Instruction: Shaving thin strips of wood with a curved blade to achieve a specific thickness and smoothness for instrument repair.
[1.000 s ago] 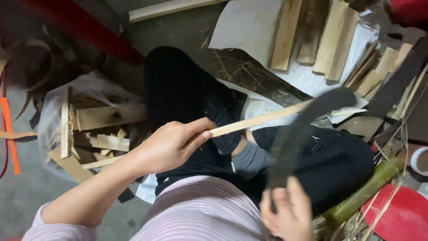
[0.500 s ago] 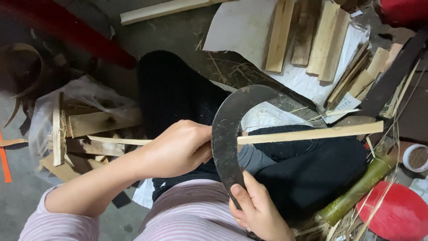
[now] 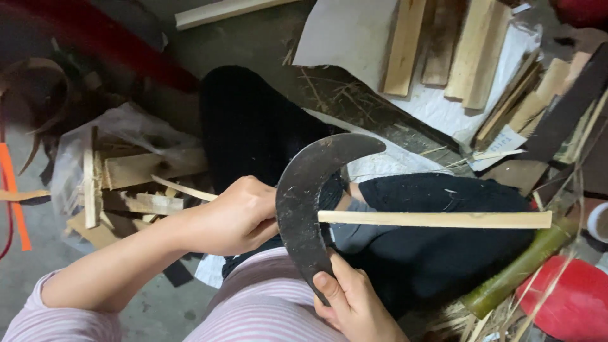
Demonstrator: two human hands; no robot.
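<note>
Here, a pale bamboo strip (image 3: pixel 437 219) is being held across the lap by the left hand (image 3: pixel 237 215), fingers clamped on its near end, the strip pointing toward three o'clock. A curved dark blade (image 3: pixel 310 196) is being gripped by the right hand (image 3: pixel 351 304), fingers closed on the handle. Seemingly, shaving is being done; a steady, shallow stroke is being called for.

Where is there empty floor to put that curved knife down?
Bare grey concrete floor lies at the lower left, between the orange strap and the pink striped sleeve. The pale wooden slats and bamboo scraps crowd the upper right.
</note>
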